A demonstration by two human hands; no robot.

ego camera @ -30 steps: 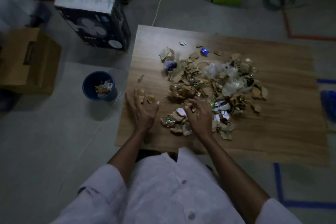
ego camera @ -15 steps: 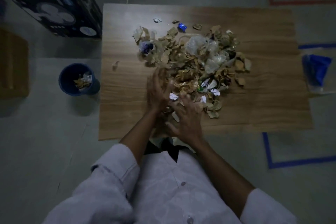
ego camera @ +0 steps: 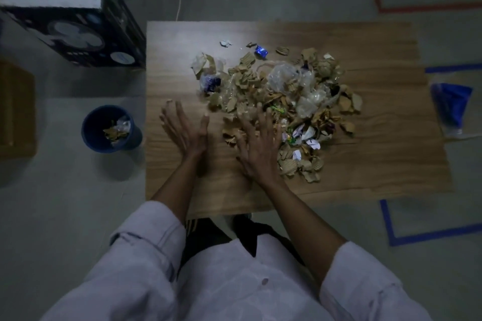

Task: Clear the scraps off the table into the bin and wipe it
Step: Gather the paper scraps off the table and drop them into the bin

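Flat-fingered right hand [ego camera: 258, 143] on crumpled cardboard-and-plastic scraps [ego camera: 287, 96], woodgrain table [ego camera: 378, 164]

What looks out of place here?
Only the expected mess: the scrap pile covers the middle of the table. A white scrap and blue foil wrapper lie apart from it on the far side. No scraps visible on the floor beside the bin.
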